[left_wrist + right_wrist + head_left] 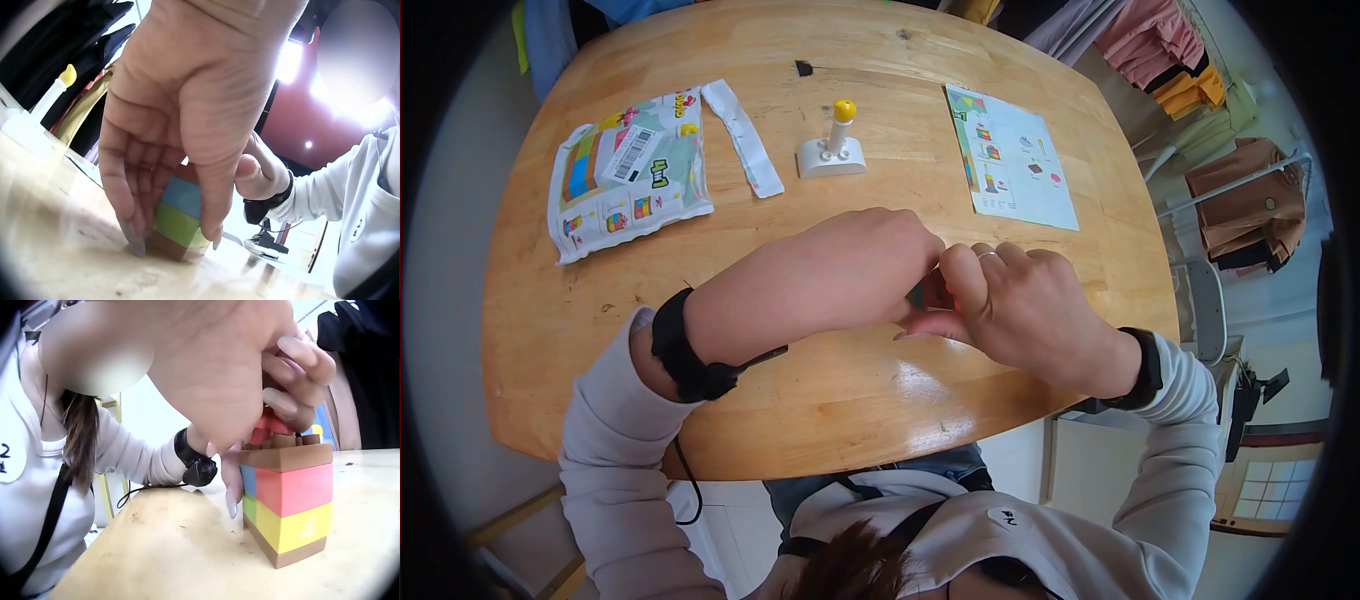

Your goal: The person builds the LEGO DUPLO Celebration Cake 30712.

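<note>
A stack of toy building blocks (294, 494) stands on the table, brown at top and bottom, with pink, yellow, blue and green layers between and a white 4 on the yellow. My left hand (870, 265) grips this stack, thumb on one side and fingers on the other, as the left wrist view shows. Over its studded top, my right hand (1025, 305) pinches a small red piece (272, 425), close against the upper studs. Fingers cover much of that piece. From above, the hands meet and hide most of the stack.
Beyond the hands stands a white block base (832, 160) with a white candle (842, 128) topped in yellow. A printed toy bag (630, 180) and a torn-off strip (743, 140) lie at left, an instruction sheet (1015, 160) at right. A black scrap (804, 68) lies farther back.
</note>
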A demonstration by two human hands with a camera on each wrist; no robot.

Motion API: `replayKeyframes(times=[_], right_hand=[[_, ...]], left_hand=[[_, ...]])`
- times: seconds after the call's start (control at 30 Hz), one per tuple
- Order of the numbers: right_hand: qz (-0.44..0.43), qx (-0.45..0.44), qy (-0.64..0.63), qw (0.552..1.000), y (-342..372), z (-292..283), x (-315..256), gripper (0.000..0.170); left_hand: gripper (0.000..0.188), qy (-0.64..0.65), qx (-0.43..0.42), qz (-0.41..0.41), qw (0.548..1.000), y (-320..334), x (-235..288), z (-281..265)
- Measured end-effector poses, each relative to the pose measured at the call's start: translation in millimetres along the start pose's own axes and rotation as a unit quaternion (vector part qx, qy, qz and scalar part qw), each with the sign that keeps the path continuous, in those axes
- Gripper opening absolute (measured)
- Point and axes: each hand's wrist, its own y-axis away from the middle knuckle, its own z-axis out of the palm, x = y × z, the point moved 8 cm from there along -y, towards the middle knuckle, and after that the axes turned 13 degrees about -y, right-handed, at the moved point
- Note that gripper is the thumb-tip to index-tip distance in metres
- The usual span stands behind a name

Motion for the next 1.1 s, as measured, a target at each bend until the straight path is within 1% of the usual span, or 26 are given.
replayKeyframes(times=[0.07,0.13,0.17,0.23,0.3,0.33,0.4,0.43,0.47,0.53,0.57,0.63,0.67,0.7,0.73,0.77,0.8,0.83,0.87,0.9,0.93,1.0,1.03,1.07,1.1], right_hand=[[-0.005,0.008,-0.012,1.000,-1,-1,2,0.062],[-0.014,0.015,-0.023,1.000,-1,-3,1,0.061],[-0.013,0.007,-0.016,1.000,-1,-3,0,0.057],[-0.008,-0.001,-0.009,1.000,-3,-3,-3,0.055],[-0.070,-0.026,0.147,0.986,-5,0,-16,0.055],[-0.065,-0.026,0.147,0.987,-4,0,-13,0.055],[-0.087,-0.003,0.060,0.994,-5,-2,-8,0.056],[-0.090,0.022,0.005,0.996,-4,-6,-6,0.055],[-0.092,0.021,0.009,0.996,-3,-5,-3,0.055],[-0.073,0.053,-0.141,0.986,0,-9,8,0.054],[-0.074,0.053,-0.139,0.986,2,-7,13,0.054],[-0.019,0.066,-0.249,0.966,8,-6,33,0.055],[-0.018,0.066,-0.246,0.967,12,-5,35,0.055],[0.020,0.105,-0.272,0.956,18,-8,43,0.054],[0.059,0.146,-0.298,0.942,23,-12,53,0.052],[0.053,0.182,-0.308,0.932,26,-17,58,0.044],[0.057,0.185,-0.305,0.932,26,-19,58,0.044],[0.105,0.201,-0.358,0.906,27,-21,64,0.039],[0.152,0.219,-0.409,0.873,29,-22,70,0.035],[0.175,0.205,-0.406,0.873,29,-24,70,0.028],[0.178,0.210,-0.405,0.872,28,-27,70,0.028],[0.194,0.273,-0.471,0.816,30,-32,78,0.022],[0.157,0.296,-0.425,0.841,30,-39,84,0.017],[0.160,0.304,-0.423,0.838,33,-40,84,0.017],[0.158,0.315,-0.409,0.841,33,-45,82,0.017]], left_hand=[[0.026,-0.010,-0.006,-0.012,1.000,0,-3,3],[0.021,0.026,0.023,0.025,0.999,-1,-2,4],[0.021,0.027,0.024,0.025,0.999,-1,-3,3],[0.021,-0.014,0.031,0.019,0.999,-1,-2,1],[0.023,-0.021,0.022,0.011,0.999,-2,-1,-1],[0.026,-0.029,0.016,0.001,0.999,-2,-2,-1],[0.026,-0.028,0.017,0.011,0.999,-3,-2,1],[0.027,-0.023,0.018,0.017,0.999,-3,-2,3],[0.027,-0.023,0.022,0.019,0.999,-3,-2,3],[0.029,-0.030,0.017,0.024,0.999,-3,-2,4],[0.029,-0.030,0.019,0.025,0.999,-4,-1,3],[0.032,-0.075,0.029,0.035,0.996,-7,2,0],[0.032,-0.076,0.031,0.038,0.996,-9,2,1],[0.032,-0.056,0.118,0.085,0.988,-7,9,-11],[0.032,-0.036,0.204,0.132,0.969,-3,16,-24],[0.032,-0.037,0.203,0.138,0.969,-4,18,-26],[0.031,0.021,0.204,0.122,0.971,-6,15,-30],[0.030,0.078,0.203,0.104,0.971,-7,15,-35],[0.030,0.076,0.198,0.108,0.971,-5,20,-38],[0.030,0.087,0.168,0.073,0.979,-4,21,-38],[0.030,0.098,0.137,0.038,0.985,-4,20,-37],[0.031,0.086,0.124,0.033,0.988,-3,21,-40],[0.033,0.077,0.115,0.026,0.990,-3,19,-41],[0.033,0.071,0.111,0.030,0.991,-4,19,-39],[0.034,0.163,0.115,0.035,0.979,-6,15,-37]])
